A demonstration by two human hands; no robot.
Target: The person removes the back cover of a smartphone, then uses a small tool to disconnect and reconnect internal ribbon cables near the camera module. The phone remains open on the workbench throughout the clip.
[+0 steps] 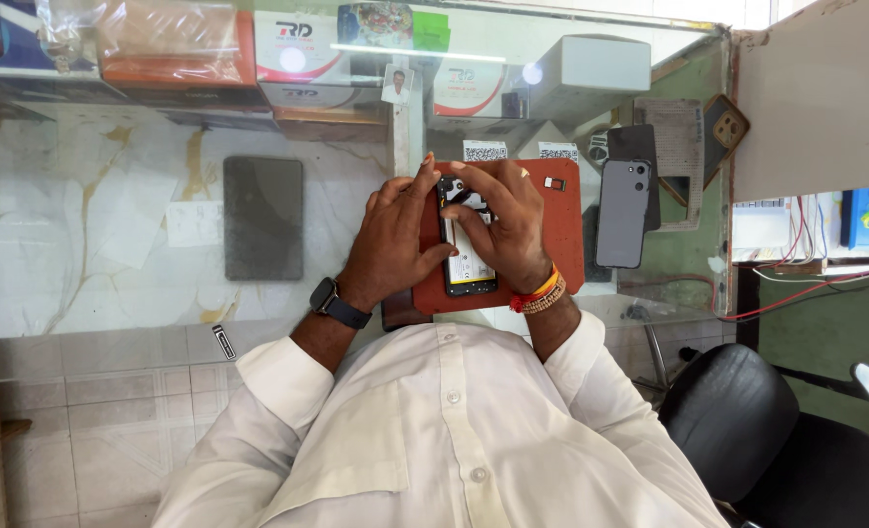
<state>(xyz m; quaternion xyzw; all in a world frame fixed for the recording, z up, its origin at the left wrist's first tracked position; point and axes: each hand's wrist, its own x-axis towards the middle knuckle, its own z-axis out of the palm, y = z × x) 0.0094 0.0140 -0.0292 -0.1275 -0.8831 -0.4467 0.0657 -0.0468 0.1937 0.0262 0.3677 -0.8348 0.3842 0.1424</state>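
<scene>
head view: well to the left of the hands, a dark grey rectangular flat slab [262, 218] is seen lying on the glass counter top [112, 244], and nearer the body, below and left of the left wrist, a small black oblong part [223, 342] is seen at the counter's edge. the left hand [391, 240], with a black wristwatch [335, 302] on its wrist, is laid with fingers curled over the left side of an opened black smartphone with its back cover removed [468, 264]; the thumb is pressed against the phone's inner face. the phone is held flat on a reddish-brown rectangular work mat [566, 230], directly between the two hands. the right hand [503, 220], with orange and beaded wristbands [540, 293] on its wrist, is closed around the phone's upper right part, fingertips bent onto the top end. whether anything small is pinched in the fingers cannot be told. just right of the right hand, a small white frame-like part [555, 183] is seen on the mat. further right, a grey smartphone lying face down with its camera cluster up [622, 213] is placed beside the mat, and beyond it a brown phone case [725, 127] is seen.
</scene>
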